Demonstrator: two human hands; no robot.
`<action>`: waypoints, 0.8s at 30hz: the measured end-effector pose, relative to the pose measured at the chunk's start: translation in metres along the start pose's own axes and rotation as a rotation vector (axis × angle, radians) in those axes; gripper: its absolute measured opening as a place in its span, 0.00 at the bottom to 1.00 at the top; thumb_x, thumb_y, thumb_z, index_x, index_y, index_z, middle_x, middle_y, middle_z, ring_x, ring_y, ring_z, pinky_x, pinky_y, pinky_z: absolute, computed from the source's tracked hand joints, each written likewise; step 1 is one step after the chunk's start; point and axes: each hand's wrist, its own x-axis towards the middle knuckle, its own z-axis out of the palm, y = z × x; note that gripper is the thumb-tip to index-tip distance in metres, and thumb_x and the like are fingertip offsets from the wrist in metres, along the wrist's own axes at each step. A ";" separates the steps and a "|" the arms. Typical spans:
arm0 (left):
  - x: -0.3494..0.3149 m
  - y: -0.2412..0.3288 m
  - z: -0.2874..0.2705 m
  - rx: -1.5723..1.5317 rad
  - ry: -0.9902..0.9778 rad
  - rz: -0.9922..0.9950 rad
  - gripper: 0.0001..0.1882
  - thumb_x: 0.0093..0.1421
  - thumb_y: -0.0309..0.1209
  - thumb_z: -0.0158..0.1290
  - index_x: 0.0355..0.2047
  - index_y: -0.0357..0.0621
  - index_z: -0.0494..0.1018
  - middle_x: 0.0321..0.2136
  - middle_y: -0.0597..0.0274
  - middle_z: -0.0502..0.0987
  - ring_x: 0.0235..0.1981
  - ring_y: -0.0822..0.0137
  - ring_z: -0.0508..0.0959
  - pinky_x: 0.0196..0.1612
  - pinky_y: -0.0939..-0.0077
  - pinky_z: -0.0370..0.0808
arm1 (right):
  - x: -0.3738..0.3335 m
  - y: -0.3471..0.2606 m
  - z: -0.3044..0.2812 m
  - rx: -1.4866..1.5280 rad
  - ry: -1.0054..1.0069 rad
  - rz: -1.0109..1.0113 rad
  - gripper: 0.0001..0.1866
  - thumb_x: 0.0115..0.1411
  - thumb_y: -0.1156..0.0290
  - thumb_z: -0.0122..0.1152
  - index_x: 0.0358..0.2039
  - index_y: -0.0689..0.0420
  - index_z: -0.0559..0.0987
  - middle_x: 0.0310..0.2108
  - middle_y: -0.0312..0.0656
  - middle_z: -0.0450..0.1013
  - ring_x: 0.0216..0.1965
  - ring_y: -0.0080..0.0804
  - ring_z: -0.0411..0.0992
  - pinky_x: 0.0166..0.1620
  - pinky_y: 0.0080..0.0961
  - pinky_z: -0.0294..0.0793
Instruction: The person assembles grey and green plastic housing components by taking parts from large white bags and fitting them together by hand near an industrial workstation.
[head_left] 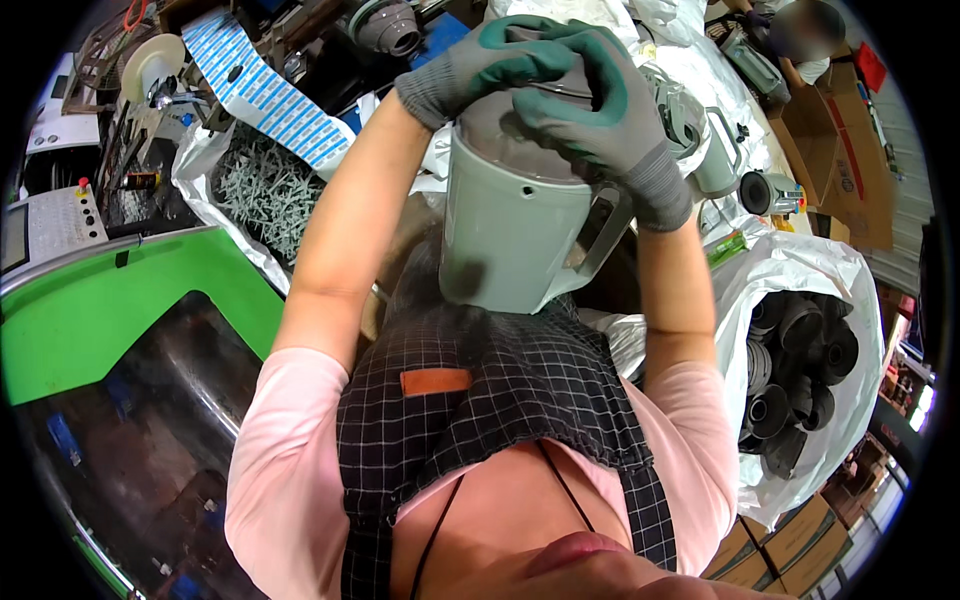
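Observation:
A grey-green plastic jug (510, 245) stands in front of my apron, its looped handle (608, 240) on the right side. A small dark hole shows just below its upper edge. Both hands wear grey gloves with green palms and meet over the far part of the jug's top. My left hand (485, 65) is closed there with bent fingers. My right hand (610, 110) curls in from the right, thumb and fingers bent round. The gloves hide what lies between the fingers. A darker grey surface (525, 145) shows at the jug's top, below the hands.
At the right, a white bag (850, 270) holds several black round parts. Another bag (195, 180) of small grey-green pieces is at the left, under a blue-and-white strip (265, 90). A green-edged machine (150, 290), another jug (718, 165), cardboard box (860, 150) and another person (800, 40) surround me.

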 end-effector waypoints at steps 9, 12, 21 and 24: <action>-0.029 -0.014 -0.041 0.235 -0.087 0.244 0.24 0.60 0.37 0.57 0.53 0.35 0.75 0.56 0.52 0.73 0.57 0.62 0.71 0.62 0.70 0.65 | 0.018 0.036 0.030 0.683 -0.301 0.292 0.26 0.56 0.58 0.68 0.48 0.61 0.73 0.46 0.38 0.74 0.33 0.16 0.65 0.37 0.15 0.68; -0.038 -0.016 -0.051 0.085 -0.032 0.230 0.19 0.61 0.30 0.58 0.51 0.35 0.76 0.51 0.57 0.77 0.52 0.68 0.75 0.56 0.75 0.71 | 0.025 0.024 0.049 0.611 -0.263 0.353 0.21 0.58 0.53 0.65 0.35 0.57 0.70 0.27 0.28 0.65 0.27 0.15 0.59 0.31 0.14 0.57; -0.112 -0.027 -0.074 0.433 0.926 0.432 0.26 0.58 0.30 0.63 0.56 0.44 0.68 0.46 0.62 0.76 0.43 0.71 0.78 0.45 0.74 0.77 | 0.046 0.037 0.024 0.640 -0.024 0.388 0.28 0.69 0.54 0.49 0.61 0.62 0.69 0.58 0.46 0.69 0.57 0.33 0.68 0.62 0.32 0.63; -0.209 -0.066 -0.155 0.448 1.515 0.197 0.29 0.54 0.27 0.67 0.54 0.38 0.67 0.49 0.55 0.74 0.42 0.69 0.77 0.39 0.76 0.80 | 0.029 0.093 -0.030 0.863 0.277 0.514 0.29 0.71 0.51 0.45 0.64 0.59 0.67 0.62 0.46 0.67 0.62 0.38 0.65 0.67 0.38 0.60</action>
